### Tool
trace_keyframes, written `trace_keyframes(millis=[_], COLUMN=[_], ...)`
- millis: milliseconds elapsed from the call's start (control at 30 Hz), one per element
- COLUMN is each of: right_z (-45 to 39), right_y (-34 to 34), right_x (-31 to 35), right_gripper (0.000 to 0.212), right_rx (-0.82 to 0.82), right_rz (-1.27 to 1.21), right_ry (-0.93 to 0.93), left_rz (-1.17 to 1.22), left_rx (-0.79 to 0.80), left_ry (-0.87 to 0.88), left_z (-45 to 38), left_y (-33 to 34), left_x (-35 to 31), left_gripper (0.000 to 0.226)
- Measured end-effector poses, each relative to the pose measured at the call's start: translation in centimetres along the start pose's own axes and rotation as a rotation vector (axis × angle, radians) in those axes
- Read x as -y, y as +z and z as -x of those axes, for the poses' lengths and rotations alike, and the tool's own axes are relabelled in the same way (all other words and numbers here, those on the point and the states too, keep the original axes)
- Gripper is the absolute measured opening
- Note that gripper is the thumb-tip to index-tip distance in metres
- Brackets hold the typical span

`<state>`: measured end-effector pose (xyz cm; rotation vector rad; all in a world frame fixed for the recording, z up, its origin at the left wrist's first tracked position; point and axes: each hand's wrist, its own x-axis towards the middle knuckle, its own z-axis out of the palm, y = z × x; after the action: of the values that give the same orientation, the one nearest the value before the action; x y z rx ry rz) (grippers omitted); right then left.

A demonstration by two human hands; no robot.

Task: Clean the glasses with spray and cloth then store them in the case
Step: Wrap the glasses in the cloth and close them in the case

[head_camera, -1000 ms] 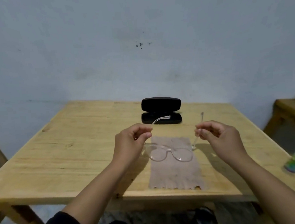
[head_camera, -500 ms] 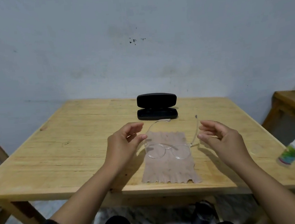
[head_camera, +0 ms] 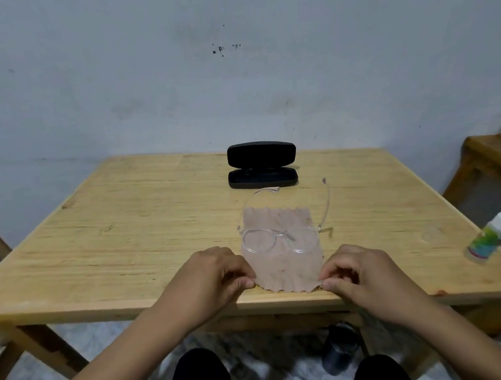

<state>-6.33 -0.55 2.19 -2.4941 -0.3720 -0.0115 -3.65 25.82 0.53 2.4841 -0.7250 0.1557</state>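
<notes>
I can read no text anywhere; the spray bottle [head_camera: 489, 237] carries a green and multicoloured label, but it is too blurred for me to read

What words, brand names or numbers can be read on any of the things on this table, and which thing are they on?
None can be read.
Spray bottle: a green, multicoloured label, too blurred to make out any text.
Glasses case: plain black, no lettering visible.
Cloth: no print visible.
Glasses: clear frame, no marking visible.
</notes>
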Motion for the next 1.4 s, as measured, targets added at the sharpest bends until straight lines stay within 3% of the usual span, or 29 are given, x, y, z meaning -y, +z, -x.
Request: trace_keyframes(millis=[100, 167, 267, 400, 533, 600, 700, 800, 900, 1000, 1133, 1200, 1300, 1400], right_z=[-0.2, -0.8, -2.1, -3.7, -4.2, -3.9, -3.3, -3.3, -5.1, -8.3, -11.7, -12.6, -13.2, -13.2], right_y=[-0.3, -0.6, -0.6, 0.1, 1.0, 1.2, 0.8, -0.3, -1.6, -2.2, -1.7, -1.3, -1.2, -1.4], right_x=[0.2, 0.6, 1.4, 2.7, 3.1, 3.1, 2.8, 1.6, -0.3, -2.1, -3.0, -3.3, -3.6, -4.4], right_gripper=[0.01, 0.007, 0.008, 0.01, 0.037, 0.039, 0.026, 0.017, 0.016, 0.015, 0.021, 0.021, 0.003, 0.008], right_rx=[-0.045, -0.094, -0.183, -0.352, -0.356, -0.338, -0.323, -0.453, -0.54, -0.457, -0.202, -0.13, -0.072, -0.073], right_rz=[-0.088, -0.299, -0.688, -0.952, -1.137, -1.119, -1.023, -0.859, -0.723, -0.542, -0.322, -0.182, -0.046, -0.179], right_ry=[0.062, 0.175, 0.382, 0.539, 0.571, 0.549, 0.489, 0.516, 0.548, 0.478, 0.388, 0.327, 0.237, 0.278], left_rz=[0.015, 0.005, 0.043, 0.191, 0.345, 0.348, 0.318, 0.275, 0.257, 0.241, 0.199, 0.174, 0.208, 0.357], left_rx=[-0.11, -0.207, -0.294, -0.414, -0.373, -0.392, -0.464, -0.536, -0.468, -0.293, -0.099, -0.055, -0.028, -0.04], left_ry=[-0.065, -0.121, -0.212, -0.381, -0.461, -0.465, -0.428, -0.401, -0.454, -0.475, -0.431, -0.39, -0.337, -0.342], left_z=[-0.3, -0.9, -2.3, -4.3, -5.0, -4.8, -4.4, -4.6, -6.4, -8.7, -10.9, -11.5, -11.8, -11.8], left_y=[-0.1, -0.5, -0.7, 0.2, 1.3, 1.4, 0.9, -0.2, -1.3, -1.5, -0.6, -0.3, 0.1, 0.0], left_x=[-0.3, -0.7, -1.5, -2.2, -2.2, -2.1, -1.9, -0.9, 1.3, 3.1, 3.7, 3.9, 4.2, 4.1], left_gripper=[0.01, 0.002, 0.002, 0.009, 0.025, 0.021, 0.01, 0.008, 0.01, 0.014, 0.019, 0.016, 0.004, 0.009])
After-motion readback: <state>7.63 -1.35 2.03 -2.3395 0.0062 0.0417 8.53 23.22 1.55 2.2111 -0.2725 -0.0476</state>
